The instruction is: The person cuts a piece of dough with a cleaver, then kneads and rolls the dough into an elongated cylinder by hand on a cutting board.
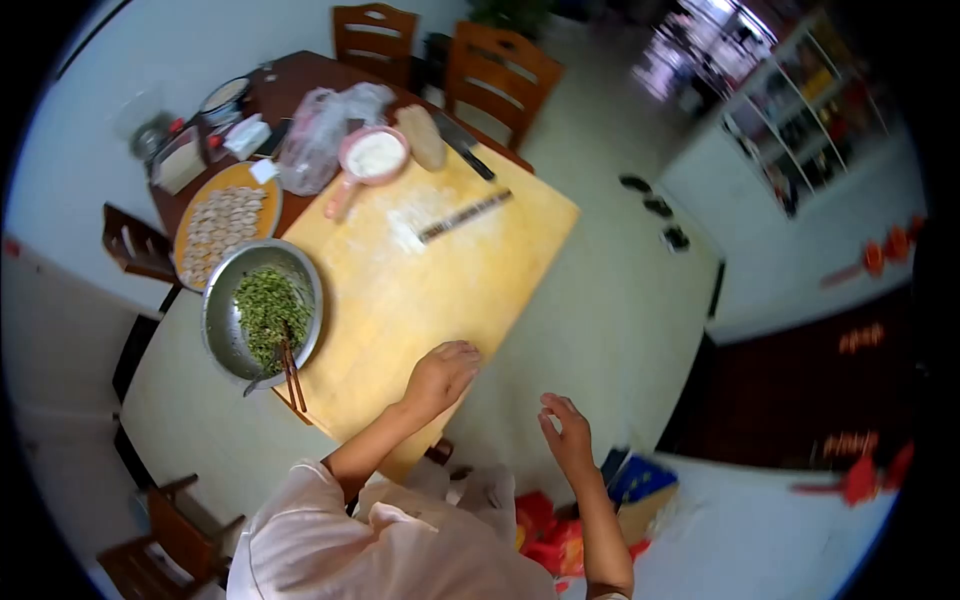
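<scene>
My left hand (442, 382) is over the near right edge of a floured yellow board (400, 300), fingers loosely stretched out and nothing in them. Whether it touches the wood, I cannot tell. Off the board to the right, my right hand (567, 432) hangs in the air with bent fingers apart, holding nothing. A slim dark rolling pin (465, 216) lies across the board's far part beside scattered flour (408, 225). At the board's left edge stands a steel bowl (212, 325) of chopped green filling (268, 310), with chopsticks (292, 375) leaning in it.
A pink pan of flour (375, 155), a pale dough log (421, 138) and a knife (470, 155) lie at the far end. Dumplings cover a round yellow tray (272, 215) on the dark table. Plastic bags (318, 135) and chairs (500, 75) stand beyond.
</scene>
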The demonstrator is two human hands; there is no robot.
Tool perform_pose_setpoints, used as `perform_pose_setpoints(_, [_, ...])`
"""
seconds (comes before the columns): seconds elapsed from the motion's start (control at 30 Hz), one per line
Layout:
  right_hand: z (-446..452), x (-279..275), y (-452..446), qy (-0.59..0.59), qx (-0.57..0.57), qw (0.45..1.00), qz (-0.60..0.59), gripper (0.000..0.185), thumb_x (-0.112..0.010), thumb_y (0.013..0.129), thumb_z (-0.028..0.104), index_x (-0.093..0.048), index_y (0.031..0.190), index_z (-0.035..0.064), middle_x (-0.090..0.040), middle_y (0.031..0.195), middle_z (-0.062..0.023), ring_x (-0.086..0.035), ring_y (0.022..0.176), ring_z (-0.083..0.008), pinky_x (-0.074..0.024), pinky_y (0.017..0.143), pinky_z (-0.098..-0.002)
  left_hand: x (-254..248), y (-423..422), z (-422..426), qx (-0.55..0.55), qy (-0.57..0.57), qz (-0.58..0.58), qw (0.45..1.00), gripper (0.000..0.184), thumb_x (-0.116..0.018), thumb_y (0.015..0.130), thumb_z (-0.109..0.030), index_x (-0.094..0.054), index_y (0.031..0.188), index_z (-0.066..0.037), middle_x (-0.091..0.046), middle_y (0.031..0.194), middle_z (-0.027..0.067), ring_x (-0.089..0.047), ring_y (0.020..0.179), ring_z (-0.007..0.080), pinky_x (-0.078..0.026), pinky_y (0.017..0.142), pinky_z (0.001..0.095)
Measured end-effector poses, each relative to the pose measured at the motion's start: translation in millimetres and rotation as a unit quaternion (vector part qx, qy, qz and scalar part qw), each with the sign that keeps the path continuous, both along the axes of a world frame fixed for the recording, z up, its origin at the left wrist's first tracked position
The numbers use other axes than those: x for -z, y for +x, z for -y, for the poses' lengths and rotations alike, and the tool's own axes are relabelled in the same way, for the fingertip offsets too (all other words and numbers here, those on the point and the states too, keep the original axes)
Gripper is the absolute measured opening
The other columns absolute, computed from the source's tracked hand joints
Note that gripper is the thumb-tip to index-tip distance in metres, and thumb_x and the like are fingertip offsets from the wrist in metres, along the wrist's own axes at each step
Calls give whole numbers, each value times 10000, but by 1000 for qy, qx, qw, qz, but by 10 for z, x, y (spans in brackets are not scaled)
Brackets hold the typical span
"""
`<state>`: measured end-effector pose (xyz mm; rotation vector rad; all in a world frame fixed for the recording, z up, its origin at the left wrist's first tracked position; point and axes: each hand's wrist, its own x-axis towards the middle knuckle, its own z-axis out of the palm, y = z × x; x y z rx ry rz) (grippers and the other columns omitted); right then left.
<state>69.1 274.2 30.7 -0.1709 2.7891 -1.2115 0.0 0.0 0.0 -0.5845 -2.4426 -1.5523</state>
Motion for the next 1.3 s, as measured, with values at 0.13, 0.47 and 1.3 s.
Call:
perform_pose_setpoints(0.13, [333, 226, -1711, 24, -144, 981, -128, 291, -647, 862, 38, -619, 1150, 12, -649, 1098, -194, -645, 971, -353, -522, 848, -380, -93, -969, 466, -121, -38, -43, 991, 188, -669, 835, -62, -699, 1011, -7, -683, 1065, 188, -635, 1028, 365, -508, 891, 417])
perform_pose_setpoints(0.47, [936, 919, -4728, 167, -318, 906, -222, 392, -703, 822, 141, -623, 1194, 47, -586, 1297, -135, -513, 1222, -322, -412, 1024, -430, 196, -3257, 191, -360, -59, 30, 930, 622, -740, 804, -139, -479, 1359, -36, -538, 1331, 220, -550, 1191, 387, -462, 977, 421])
perform_pose_setpoints(1.3, [827, 1210, -5349, 83, -333, 939, -26, 376, -727, 774, 83, -556, 1102, 16, -570, 1028, -204, -600, 936, -414, -501, 793, -486, 811, -5723, 933, -497, -163, 290, 802, 881, -708, 826, -206, -183, 1532, -174, -415, 1379, 287, -514, 1186, 443, -481, 948, 476])
